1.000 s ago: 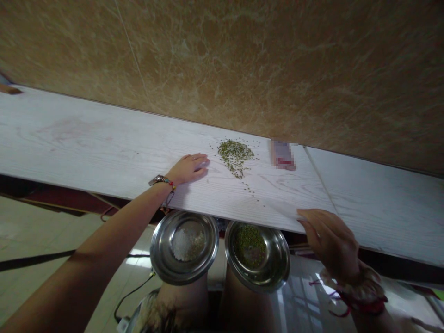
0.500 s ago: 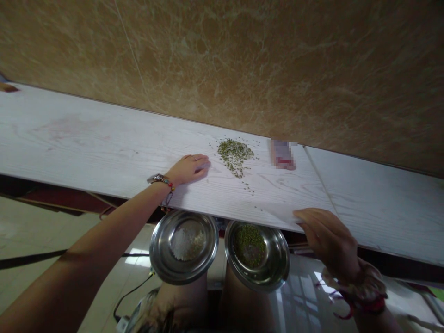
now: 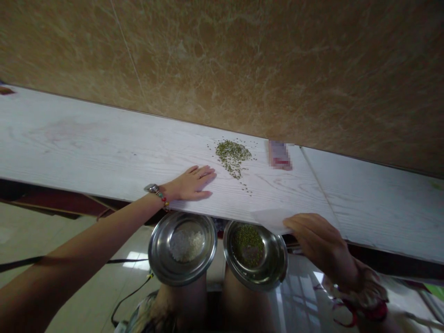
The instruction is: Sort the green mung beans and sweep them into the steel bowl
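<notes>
My left hand (image 3: 190, 184) lies flat on the white wood-grain board (image 3: 145, 143), fingers spread, holding nothing. Just beyond its fingertips is a loose heap of small green beans (image 3: 231, 155), trailing into a few strays toward the front edge. At that edge my right hand (image 3: 317, 236) pinches a thin white sheet (image 3: 270, 219), whose near part hangs over a steel bowl. This right bowl (image 3: 277, 266) has green beans (image 3: 249, 240) inside. Beside it, the left steel bowl (image 3: 157, 259) holds white grains (image 3: 187, 243). Both bowls rest on my thighs.
A blurred-out flat object (image 3: 280, 155) lies on the board, right of the heap. Behind the board rises a brown marbled wall (image 3: 222, 64). A seam (image 3: 317, 180) crosses the board at right. Black cables (image 3: 130, 296) run at lower left.
My left hand has slid slightly right and nearer, its fingers spreading. My right hand has drawn the white sheet left to the edge; the stray beans there no longer show on the board.
</notes>
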Action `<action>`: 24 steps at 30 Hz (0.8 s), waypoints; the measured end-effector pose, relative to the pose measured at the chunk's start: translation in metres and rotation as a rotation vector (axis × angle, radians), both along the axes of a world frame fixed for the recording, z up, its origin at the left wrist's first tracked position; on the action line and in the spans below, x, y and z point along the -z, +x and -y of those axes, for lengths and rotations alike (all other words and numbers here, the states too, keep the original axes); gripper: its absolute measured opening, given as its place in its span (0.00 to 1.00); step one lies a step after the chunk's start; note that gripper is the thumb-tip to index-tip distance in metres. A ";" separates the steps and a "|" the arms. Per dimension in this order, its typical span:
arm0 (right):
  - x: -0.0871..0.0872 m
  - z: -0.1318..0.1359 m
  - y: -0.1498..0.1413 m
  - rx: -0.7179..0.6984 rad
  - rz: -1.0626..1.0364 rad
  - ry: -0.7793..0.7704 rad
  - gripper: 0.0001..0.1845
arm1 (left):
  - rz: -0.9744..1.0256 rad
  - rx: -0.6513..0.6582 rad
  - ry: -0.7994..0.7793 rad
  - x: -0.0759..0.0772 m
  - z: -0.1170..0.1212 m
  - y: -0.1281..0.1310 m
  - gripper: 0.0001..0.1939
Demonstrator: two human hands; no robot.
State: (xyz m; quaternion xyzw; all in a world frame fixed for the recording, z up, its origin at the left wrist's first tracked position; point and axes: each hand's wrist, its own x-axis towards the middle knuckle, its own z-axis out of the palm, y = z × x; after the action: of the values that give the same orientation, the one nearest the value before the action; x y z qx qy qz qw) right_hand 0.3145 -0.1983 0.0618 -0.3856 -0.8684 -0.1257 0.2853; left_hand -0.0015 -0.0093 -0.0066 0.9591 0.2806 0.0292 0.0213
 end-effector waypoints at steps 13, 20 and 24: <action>-0.006 -0.003 0.002 0.105 0.019 0.112 0.08 | 0.036 -0.045 -0.036 0.001 0.006 0.001 0.30; 0.010 -0.026 -0.003 0.133 0.132 0.215 0.10 | 0.039 -0.067 -0.055 -0.001 0.007 0.001 0.29; 0.016 -0.031 0.002 0.193 0.107 0.227 0.09 | 0.035 -0.078 -0.060 -0.001 0.007 0.002 0.29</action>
State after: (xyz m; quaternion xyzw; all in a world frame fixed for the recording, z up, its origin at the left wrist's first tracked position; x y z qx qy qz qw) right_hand 0.3168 -0.1675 0.0461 -0.4253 -0.8214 -0.2703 0.2672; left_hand 0.0002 -0.0165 -0.0057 0.9457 0.3182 0.0385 0.0539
